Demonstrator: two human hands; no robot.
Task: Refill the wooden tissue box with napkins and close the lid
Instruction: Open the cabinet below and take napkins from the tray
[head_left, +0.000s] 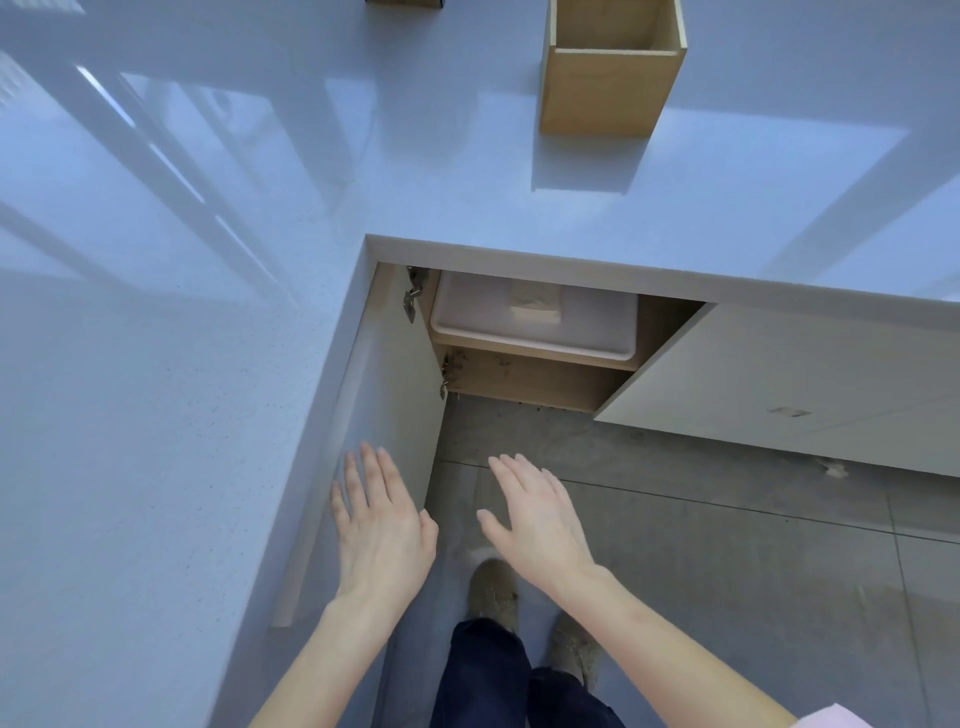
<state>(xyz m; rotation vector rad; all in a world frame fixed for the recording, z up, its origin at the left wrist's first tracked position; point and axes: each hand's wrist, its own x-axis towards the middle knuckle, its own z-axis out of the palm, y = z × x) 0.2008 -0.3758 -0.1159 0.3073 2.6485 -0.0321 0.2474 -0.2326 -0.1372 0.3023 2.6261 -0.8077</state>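
The wooden tissue box (613, 67) stands upright on the glossy white countertop (467, 171), at the far side of the view. Its top is open and I see only bare wood inside; no lid shows in this view. No napkins lie on the counter.

Below the counter edge, a cabinet is open. Its left door (384, 415) is swung out toward me, the right door (779, 374) angled open the other way. On the upper shelf sits a white plastic bin (535, 322) with something pale and folded in a recess on top, too unclear for me to call napkins, though I judge the supply is here.

My left hand (382, 530) is flat and spread, fingers apart, over the inner face of the left door; I cannot tell whether it touches. My right hand (535, 519) is also spread and empty, hovering above the grey tiled floor (727, 545), well short of the shelf. Both hold nothing.

As I judge it, the step in hand is fetching napkins. To do it well I would keep the left door held wide, crouch, and reach the right hand in under the counter lip. I would take the stack whole and lift it clear without catching the door hinges (414, 296), then carry it up to the box.
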